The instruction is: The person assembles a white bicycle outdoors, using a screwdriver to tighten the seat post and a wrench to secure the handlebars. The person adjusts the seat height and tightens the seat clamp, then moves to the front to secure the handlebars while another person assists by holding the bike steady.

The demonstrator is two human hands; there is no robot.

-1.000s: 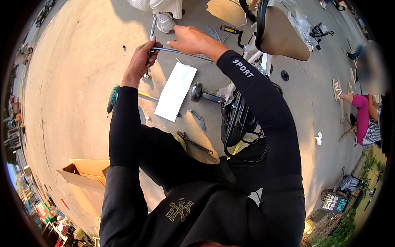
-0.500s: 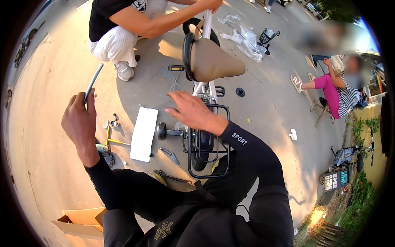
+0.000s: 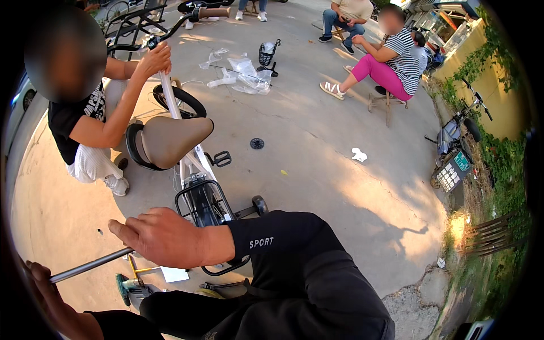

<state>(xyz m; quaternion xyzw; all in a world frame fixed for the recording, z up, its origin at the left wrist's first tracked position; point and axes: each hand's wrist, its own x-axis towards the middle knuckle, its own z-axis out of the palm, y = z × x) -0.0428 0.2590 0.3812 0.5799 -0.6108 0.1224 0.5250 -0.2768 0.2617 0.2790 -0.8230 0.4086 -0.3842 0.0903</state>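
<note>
A slim metal rod (image 3: 93,264) slants across the lower left, between my two hands. My left hand (image 3: 54,303) is closed around its lower end, close to the picture's dark rim. Over the upper end lies my right hand (image 3: 164,238), its fingers bent onto the rod and hiding the tip. Just beyond my right forearm stands a small white bicycle (image 3: 192,158) with a brown saddle (image 3: 175,141), a black rear rack (image 3: 229,207) and a small side wheel (image 3: 259,205). A squatting person's hands (image 3: 154,59) are at the front of the bicycle, below the handlebar.
Near my legs lie a green power tool (image 3: 123,288), a yellow-handled tool (image 3: 133,265), white paper (image 3: 174,274) and a wrench (image 3: 224,284). Farther off are a black disc (image 3: 256,143), plastic wrapping (image 3: 249,76) and a black basket (image 3: 267,54). Seated people and a parked electric bike (image 3: 453,141) are rightward.
My view has swung left. My left hand has gone lower with the rod, and my right hand has come across from beside the bicycle onto the rod's other end.
</note>
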